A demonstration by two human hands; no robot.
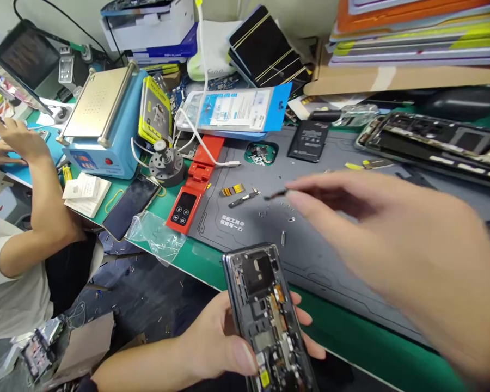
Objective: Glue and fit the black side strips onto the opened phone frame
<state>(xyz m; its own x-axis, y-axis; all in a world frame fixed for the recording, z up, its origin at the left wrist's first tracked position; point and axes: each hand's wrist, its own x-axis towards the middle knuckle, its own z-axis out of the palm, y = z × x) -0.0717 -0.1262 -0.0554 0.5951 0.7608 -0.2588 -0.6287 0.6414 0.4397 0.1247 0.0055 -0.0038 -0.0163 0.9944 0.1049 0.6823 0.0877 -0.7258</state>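
My left hand [228, 343] is wrapped round an opened phone [265, 316], its inner parts facing up, at the bottom middle. Above the grey mat [330, 245], my right hand [375, 228] pinches a small dark part [275, 195] between thumb and finger. On the mat left of that part lie a narrow black piece [244, 198] and an orange flex piece [232, 190]. Several tiny screws and bits are scattered below the pinched part, among them a small metal cylinder [283, 238].
A black battery [309, 141] and a larger opened device [441, 144] lie at the back. Left are a red tool [194, 190], a dark phone [131, 206], a blue machine [106, 125] and another person's arm [41, 185]. A white cable [202, 65] hangs down over the bench.
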